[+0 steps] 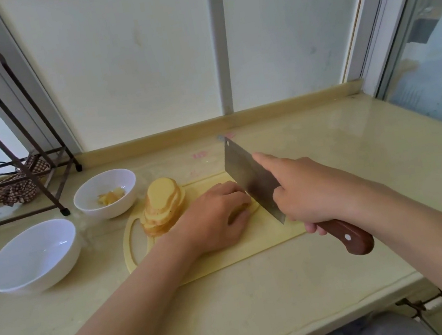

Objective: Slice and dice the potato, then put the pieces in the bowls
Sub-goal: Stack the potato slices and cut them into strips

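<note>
My left hand (216, 217) is down on the cutting board (229, 256), fingers (229, 192) curled over the potato piece (246, 210) and holding it flat against the board. Most of that piece is hidden under my palm; only a pale yellow sliver shows by my fingertips. My knuckles sit right against the flat of the cleaver (251, 179).

My right hand (305, 191) grips the cleaver, three fingers wrapped round the brown wooden handle (348, 236) and the index finger (271, 159) stretched out straight along the side of the blade. The blade stands on edge, its cutting edge down at the potato piece just beside my left fingertips, its tip pointing toward the back edge of the bench (266, 306).

Just left of my left hand, a stack of slices (163, 203) leans on the board's back-left part, skin showing along the rims. The board lies mid-bench, its handle slot toward the left.

Past the board toward the left edge sit two white bowls. The small bowl (115, 209) is nearer the back and holds a few potato scraps (110, 197); it sits just beside the slices. The large bowl (63, 264) sits nearer the front edge, close to the board's left end.

At the back-left corner stands a dark metal rack (36, 157) with a checked cloth (21, 186) under it.
</note>
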